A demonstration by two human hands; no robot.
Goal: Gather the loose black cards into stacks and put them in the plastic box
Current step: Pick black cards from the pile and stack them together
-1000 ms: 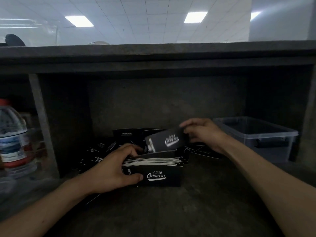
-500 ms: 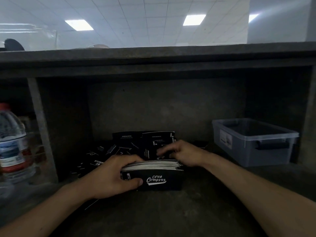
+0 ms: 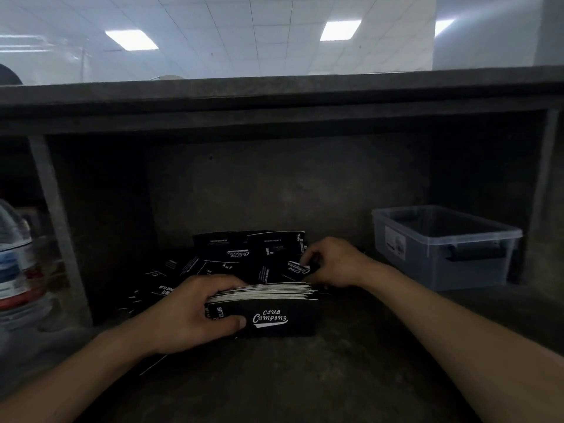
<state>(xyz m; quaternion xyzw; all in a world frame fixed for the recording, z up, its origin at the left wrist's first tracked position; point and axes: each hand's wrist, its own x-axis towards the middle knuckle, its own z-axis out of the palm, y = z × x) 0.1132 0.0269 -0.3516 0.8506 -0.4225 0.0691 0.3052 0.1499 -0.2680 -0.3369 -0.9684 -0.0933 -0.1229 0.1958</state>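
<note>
**Recess closed above, behind and to the left; floor free in front and toward the box**

The recess is closed overhead by a concrete slab (image 3: 274, 96), behind by the back wall (image 3: 290, 193) and on the left by an upright partition (image 3: 58, 227), beyond which a water bottle (image 3: 15, 270) stands. The middle is taken up by the loose cards (image 3: 238, 254) and the stack (image 3: 274, 319) gripped by the left hand (image 3: 189, 315), with the right hand (image 3: 335, 264) just behind, pinching one card (image 3: 297, 267). Bare shelf floor (image 3: 351, 377) is left in front and between the stack and the open-topped plastic box (image 3: 427, 270).

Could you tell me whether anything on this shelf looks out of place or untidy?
Yes: loose black cards lie strewn at mixed angles, some overlapping, behind the stack the left hand grips on edge. The right hand pinches one card from that pile. The plastic box at right stands upright, apart.
</note>
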